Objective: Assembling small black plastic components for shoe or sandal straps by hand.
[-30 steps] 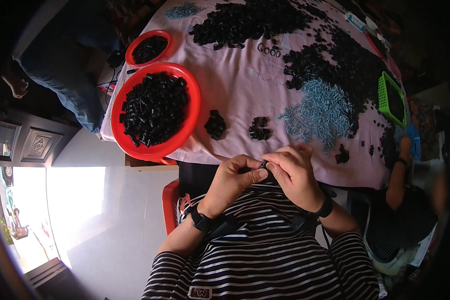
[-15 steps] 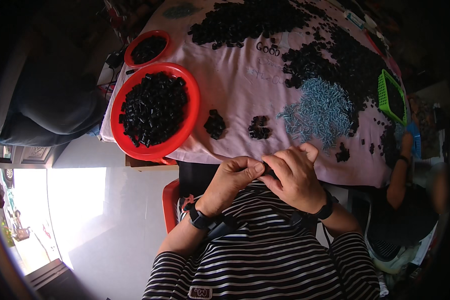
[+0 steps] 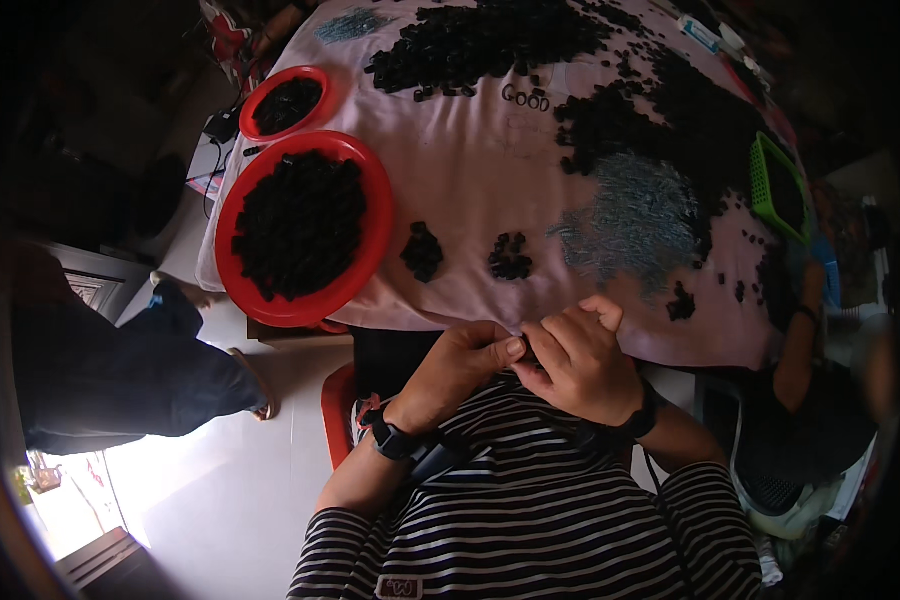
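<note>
My left hand (image 3: 457, 367) and my right hand (image 3: 587, 368) meet just in front of the table's near edge. Thumb and index finger are pinched on each, fingertips almost touching. A small dark bit seems to show between them, mostly covered by the fingers. Beyond the hands, two small clusters of black plastic pieces lie on the pink cloth (image 3: 450, 200): one cluster (image 3: 422, 252) on the left, another (image 3: 511, 257) nearer the middle. A heap of thin bluish, shiny small parts (image 3: 625, 215) spreads beyond my right hand, with a little black group (image 3: 681, 301) beside it.
At left stand a large red basin (image 3: 383, 245) and a smaller red basin (image 3: 322, 92), both holding black pieces. Big black piles (image 3: 490, 45) cover the far side. A green basket (image 3: 762, 190) is at right, near another person's arm (image 3: 798, 345). Someone's leg (image 3: 140, 370) shows at left.
The person at left has moved nearer, a leg and sandalled foot now over the floor by the doorway. The light on the table is dimmer. My hands stay pinched together in nearly the same spot.
</note>
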`<state>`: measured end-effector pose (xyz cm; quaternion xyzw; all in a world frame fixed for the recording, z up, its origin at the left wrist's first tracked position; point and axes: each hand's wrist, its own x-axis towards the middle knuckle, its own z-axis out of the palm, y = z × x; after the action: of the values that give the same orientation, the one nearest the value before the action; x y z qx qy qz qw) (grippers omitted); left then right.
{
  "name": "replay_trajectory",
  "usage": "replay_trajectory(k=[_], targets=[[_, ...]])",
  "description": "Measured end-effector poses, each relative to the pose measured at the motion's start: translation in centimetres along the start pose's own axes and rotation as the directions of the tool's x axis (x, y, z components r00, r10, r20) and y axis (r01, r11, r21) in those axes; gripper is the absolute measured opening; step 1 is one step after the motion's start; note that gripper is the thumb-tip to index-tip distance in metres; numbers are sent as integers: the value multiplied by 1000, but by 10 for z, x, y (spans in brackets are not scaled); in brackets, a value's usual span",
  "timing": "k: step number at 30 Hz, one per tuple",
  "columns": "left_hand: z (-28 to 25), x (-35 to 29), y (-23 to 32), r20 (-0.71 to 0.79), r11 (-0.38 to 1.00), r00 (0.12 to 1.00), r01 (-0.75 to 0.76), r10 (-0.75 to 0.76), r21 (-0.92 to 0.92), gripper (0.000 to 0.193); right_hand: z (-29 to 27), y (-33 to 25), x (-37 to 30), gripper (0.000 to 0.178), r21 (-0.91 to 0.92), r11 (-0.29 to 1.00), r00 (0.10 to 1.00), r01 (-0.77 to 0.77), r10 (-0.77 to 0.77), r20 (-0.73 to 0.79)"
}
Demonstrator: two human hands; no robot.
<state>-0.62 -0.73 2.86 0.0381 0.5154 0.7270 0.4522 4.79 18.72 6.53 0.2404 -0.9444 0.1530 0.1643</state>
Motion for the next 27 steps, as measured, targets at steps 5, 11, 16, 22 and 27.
replay_trajectory(k=[5, 11, 16, 22, 27], targets=[[-3, 1, -6, 61, 996, 996, 56, -60, 66, 37, 1, -6, -6, 23, -76, 995, 998, 60, -60, 1], [8, 3, -9, 20, 990, 999, 37, -35, -134, 27, 10, -4, -12, 32, -64, 997, 998, 37, -40, -43], [6, 8, -19, -18, 976, 998, -58, 55, -208, 18, 10, -2, -8, 38, -81, 996, 997, -22, 15, -82], [6, 4, -10, 9, 977, 996, -85, 89, -198, 23, 10, -2, -7, 38, -107, 994, 995, -18, 7, -101], [-1, 7, -15, 62, 994, 998, -8, 15, -110, 37, 6, 2, -4, 26, -77, 997, 994, -9, 1, -112]])
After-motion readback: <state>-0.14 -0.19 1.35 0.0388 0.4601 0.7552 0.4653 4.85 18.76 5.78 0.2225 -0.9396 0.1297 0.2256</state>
